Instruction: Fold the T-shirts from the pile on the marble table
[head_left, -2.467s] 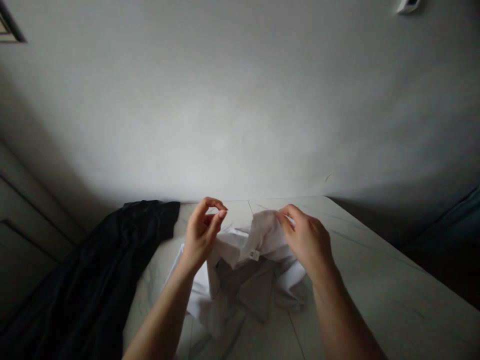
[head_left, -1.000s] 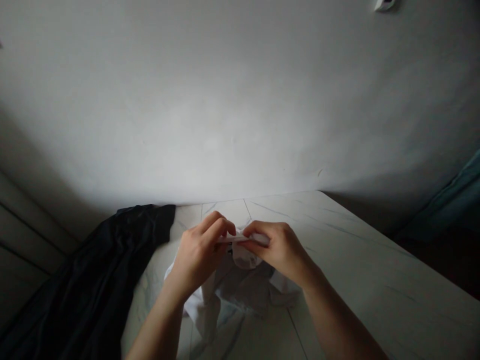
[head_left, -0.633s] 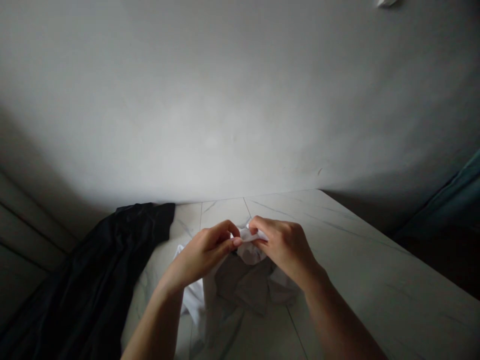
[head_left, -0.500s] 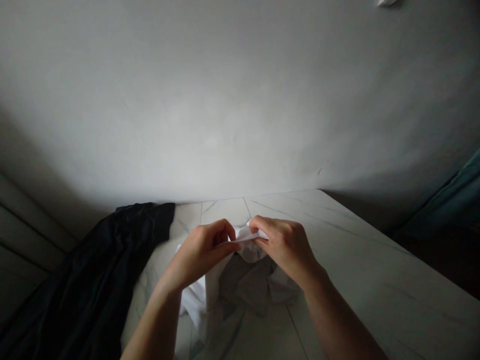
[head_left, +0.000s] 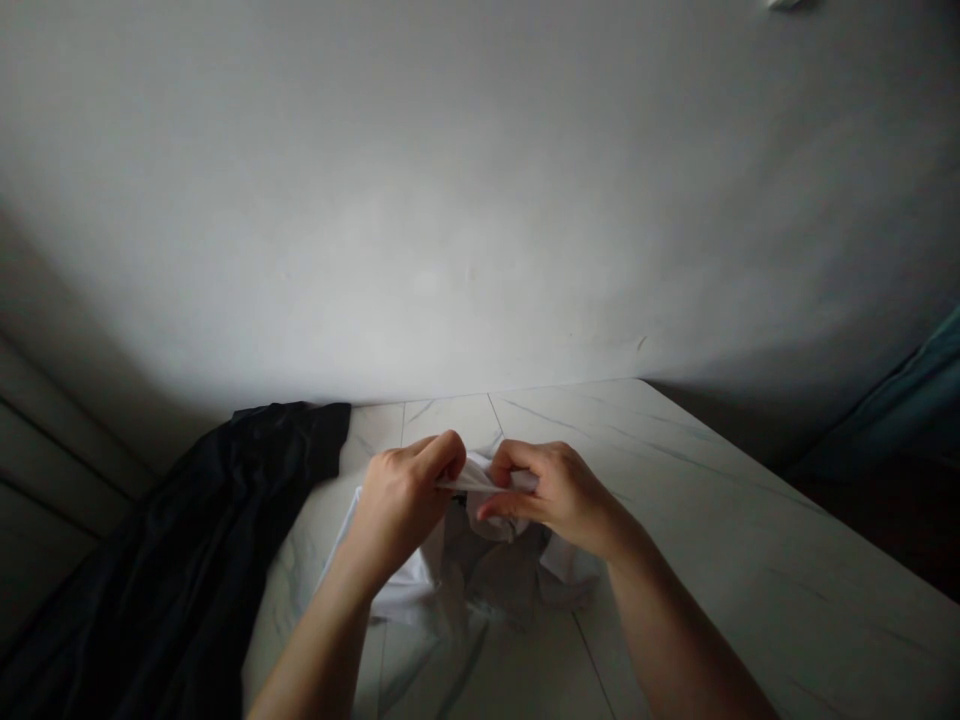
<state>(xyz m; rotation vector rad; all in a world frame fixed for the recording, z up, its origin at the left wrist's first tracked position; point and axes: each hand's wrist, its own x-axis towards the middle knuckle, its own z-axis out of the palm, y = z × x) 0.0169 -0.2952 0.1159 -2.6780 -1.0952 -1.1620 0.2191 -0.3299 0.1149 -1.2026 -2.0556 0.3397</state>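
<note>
A crumpled white garment (head_left: pixel 504 575) hangs from both hands over the marble-patterned table, its lower folds close to or on the surface. My left hand (head_left: pixel 409 490) is closed around one part of the garment's upper edge. Thumb and fingers of my right hand (head_left: pixel 551 490) pinch the same edge a short way to the right. Between the hands the edge is stretched almost level. Below it the cloth falls in loose, shaded folds, and my left wrist covers part of it. What kind of garment it is, I cannot tell.
A black cloth (head_left: pixel 217 530) drapes over the left side of the table (head_left: pixel 720 520). A pale wall (head_left: pixel 465 220) rises right behind the table. Bluish-green fabric (head_left: pixel 892 400) hangs at the far right, beyond the table's edge.
My left hand has turned and closed more fully around the cloth edge. My right thumb has shifted left along the fabric. The hanging folds have moved slightly.
</note>
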